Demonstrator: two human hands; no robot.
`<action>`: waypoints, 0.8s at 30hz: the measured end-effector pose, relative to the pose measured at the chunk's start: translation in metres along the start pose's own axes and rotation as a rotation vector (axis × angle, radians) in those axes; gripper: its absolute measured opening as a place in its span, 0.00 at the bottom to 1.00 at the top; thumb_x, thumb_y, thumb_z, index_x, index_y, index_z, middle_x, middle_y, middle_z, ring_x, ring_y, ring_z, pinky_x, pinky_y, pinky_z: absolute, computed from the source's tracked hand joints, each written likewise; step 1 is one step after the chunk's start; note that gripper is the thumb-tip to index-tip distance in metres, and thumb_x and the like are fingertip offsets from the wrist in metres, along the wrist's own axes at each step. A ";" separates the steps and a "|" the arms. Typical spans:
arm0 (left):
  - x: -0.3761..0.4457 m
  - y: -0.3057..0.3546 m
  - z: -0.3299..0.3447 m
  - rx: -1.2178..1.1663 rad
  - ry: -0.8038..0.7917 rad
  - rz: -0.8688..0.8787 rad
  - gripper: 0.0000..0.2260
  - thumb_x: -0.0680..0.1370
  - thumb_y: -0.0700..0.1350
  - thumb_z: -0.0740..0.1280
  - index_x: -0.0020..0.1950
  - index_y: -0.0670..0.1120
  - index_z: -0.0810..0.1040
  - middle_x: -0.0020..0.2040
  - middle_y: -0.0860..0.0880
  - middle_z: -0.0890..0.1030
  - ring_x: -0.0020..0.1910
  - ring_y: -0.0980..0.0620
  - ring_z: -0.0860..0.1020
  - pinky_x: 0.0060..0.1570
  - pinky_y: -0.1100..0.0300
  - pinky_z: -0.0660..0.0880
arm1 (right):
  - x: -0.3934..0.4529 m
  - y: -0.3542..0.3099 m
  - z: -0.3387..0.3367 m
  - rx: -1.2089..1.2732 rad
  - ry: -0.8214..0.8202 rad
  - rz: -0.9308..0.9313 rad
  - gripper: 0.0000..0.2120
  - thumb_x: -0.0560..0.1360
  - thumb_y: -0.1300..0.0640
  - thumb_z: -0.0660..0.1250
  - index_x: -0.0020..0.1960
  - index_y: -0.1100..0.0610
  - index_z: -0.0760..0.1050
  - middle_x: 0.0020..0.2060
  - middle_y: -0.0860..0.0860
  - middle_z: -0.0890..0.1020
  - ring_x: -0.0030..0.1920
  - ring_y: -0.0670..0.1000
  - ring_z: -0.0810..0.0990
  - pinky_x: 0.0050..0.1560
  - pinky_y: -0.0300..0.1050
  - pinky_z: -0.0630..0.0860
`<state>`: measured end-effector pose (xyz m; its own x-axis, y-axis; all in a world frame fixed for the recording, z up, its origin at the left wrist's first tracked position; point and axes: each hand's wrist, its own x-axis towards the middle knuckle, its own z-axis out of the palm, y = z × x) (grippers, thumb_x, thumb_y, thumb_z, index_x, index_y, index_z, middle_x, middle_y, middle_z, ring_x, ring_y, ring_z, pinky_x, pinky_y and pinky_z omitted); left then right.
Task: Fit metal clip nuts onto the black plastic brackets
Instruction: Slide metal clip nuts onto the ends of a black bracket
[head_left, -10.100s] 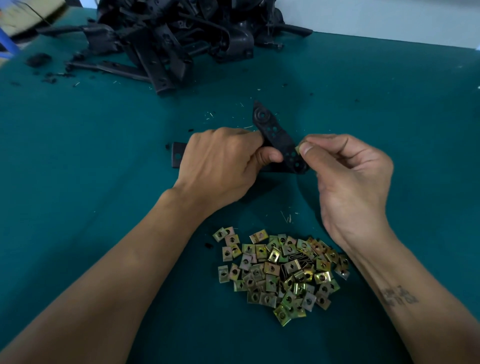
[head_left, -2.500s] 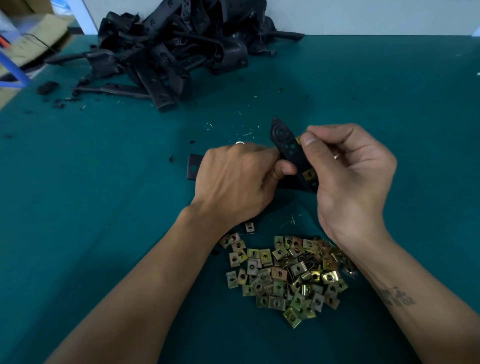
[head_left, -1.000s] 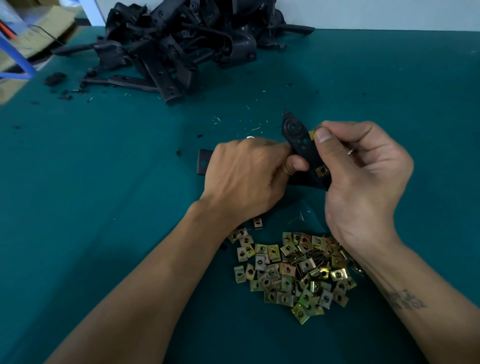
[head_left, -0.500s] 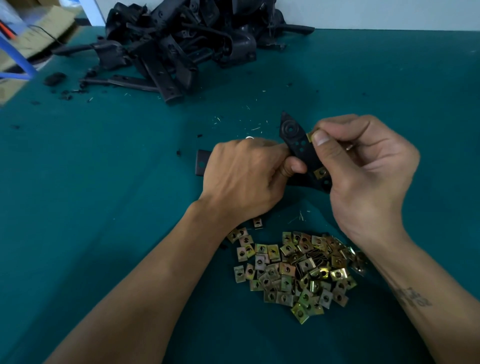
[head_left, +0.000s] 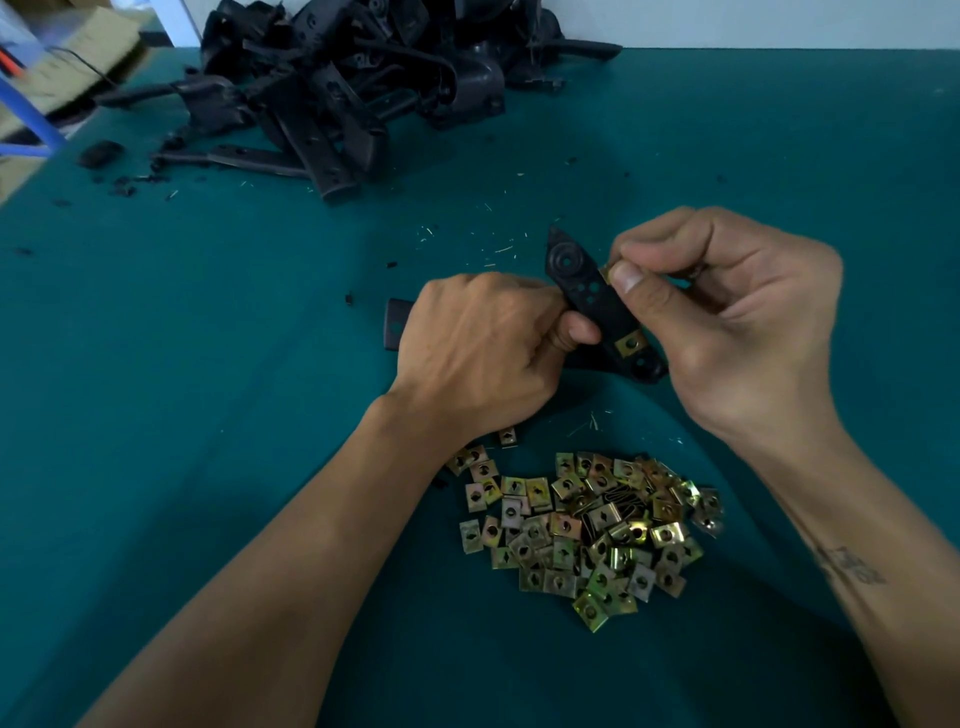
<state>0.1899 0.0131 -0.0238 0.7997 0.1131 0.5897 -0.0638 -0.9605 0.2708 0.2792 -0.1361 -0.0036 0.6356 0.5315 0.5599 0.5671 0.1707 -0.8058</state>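
Note:
My left hand (head_left: 483, 343) grips a black plastic bracket (head_left: 582, 291) over the teal table, thumb pressed on its face. One brass-coloured clip nut (head_left: 629, 344) sits clipped on the bracket's lower right edge. My right hand (head_left: 727, 312) pinches a second clip nut (head_left: 607, 272) between thumb and forefinger against the bracket's upper right edge. The bracket's left end (head_left: 395, 325) sticks out beyond my left hand. A heap of loose clip nuts (head_left: 587, 525) lies in front of my wrists.
A pile of black plastic brackets (head_left: 358, 88) fills the back left of the teal table (head_left: 208, 364). Black crumbs and thin metal shavings (head_left: 467, 244) are scattered behind my hands. A cardboard box (head_left: 67, 57) and a blue frame stand beyond the table's left corner.
My right hand has shifted up along the bracket's edge with a second clip nut. The first nut, absent ten seconds ago, stays on the lower edge. The left hand keeps its hold.

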 end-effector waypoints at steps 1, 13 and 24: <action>0.000 0.000 0.000 -0.001 -0.002 0.007 0.24 0.81 0.66 0.42 0.32 0.52 0.56 0.30 0.56 0.64 0.26 0.48 0.63 0.31 0.58 0.58 | 0.000 -0.001 -0.001 -0.006 -0.013 -0.003 0.06 0.75 0.72 0.70 0.45 0.62 0.78 0.43 0.56 0.83 0.43 0.52 0.81 0.45 0.43 0.76; -0.001 -0.002 0.002 0.033 -0.120 0.025 0.21 0.81 0.61 0.51 0.31 0.55 0.51 0.28 0.50 0.66 0.26 0.46 0.62 0.31 0.56 0.57 | 0.008 -0.001 -0.019 -0.005 -0.150 0.118 0.07 0.73 0.69 0.73 0.46 0.59 0.80 0.44 0.54 0.84 0.42 0.51 0.83 0.44 0.46 0.80; 0.002 -0.002 -0.001 0.017 -0.127 -0.005 0.22 0.81 0.62 0.48 0.31 0.53 0.51 0.27 0.57 0.58 0.27 0.45 0.61 0.30 0.56 0.52 | 0.005 0.003 -0.009 0.051 -0.044 0.146 0.08 0.73 0.67 0.74 0.45 0.56 0.81 0.44 0.54 0.85 0.45 0.52 0.83 0.49 0.47 0.79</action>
<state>0.1907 0.0152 -0.0227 0.8692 0.0859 0.4869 -0.0502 -0.9644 0.2598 0.2889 -0.1401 -0.0018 0.6849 0.5896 0.4281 0.4427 0.1299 -0.8872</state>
